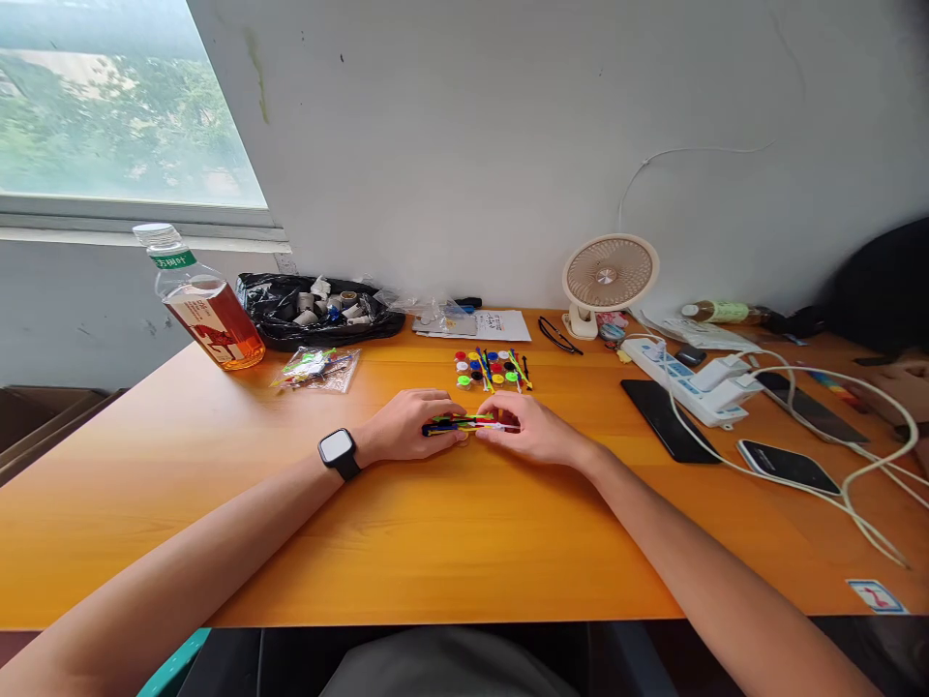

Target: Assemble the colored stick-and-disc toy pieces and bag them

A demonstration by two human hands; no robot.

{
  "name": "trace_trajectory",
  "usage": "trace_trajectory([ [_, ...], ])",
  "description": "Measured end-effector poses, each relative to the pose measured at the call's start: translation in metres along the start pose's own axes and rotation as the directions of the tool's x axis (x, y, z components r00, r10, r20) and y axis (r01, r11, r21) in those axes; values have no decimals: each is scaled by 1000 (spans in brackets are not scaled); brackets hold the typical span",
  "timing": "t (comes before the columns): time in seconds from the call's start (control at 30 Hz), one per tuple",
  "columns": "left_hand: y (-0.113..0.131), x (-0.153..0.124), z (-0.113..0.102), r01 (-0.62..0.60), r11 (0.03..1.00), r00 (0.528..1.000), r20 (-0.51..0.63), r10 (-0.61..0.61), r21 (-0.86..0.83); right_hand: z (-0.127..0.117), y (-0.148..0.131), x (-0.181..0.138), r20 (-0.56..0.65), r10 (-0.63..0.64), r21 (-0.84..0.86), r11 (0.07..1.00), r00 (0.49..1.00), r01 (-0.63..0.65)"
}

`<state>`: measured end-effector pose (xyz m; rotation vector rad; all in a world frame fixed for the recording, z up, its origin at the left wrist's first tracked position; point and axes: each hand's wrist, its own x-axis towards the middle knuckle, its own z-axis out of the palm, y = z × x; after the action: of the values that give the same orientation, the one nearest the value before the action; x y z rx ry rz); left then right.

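My left hand and my right hand rest on the orange table near its middle. Both close on a small bundle of thin coloured plastic sticks, one hand at each end, fingers curled around it. A watch is on my left wrist. Just beyond the hands lies a cluster of small round coloured caps and more sticks.
A tea bottle, a clear bag of coloured pieces and a black bag of parts stand at the left back. A paper sheet, glasses, a fan, a power strip with cables, and phones are on the right.
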<state>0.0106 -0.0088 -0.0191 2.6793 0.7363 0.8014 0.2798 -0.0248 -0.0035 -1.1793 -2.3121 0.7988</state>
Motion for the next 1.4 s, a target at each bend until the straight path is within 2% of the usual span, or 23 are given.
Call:
trace_trajectory([
  [0.57,-3,-1,-4,-47,995,999,23,45,90,4,-3,-1,-48,-43,-87,995,998,39],
  [0.97,-2,-3,-2,-50,998,998,23,50,29,7,-6,-1,-52,-83,-77,994,995,78],
  [1.4,-7,0,0,15,998,999,46,-18,58,6,-3,0,-67,-123,-107,988,990,115],
])
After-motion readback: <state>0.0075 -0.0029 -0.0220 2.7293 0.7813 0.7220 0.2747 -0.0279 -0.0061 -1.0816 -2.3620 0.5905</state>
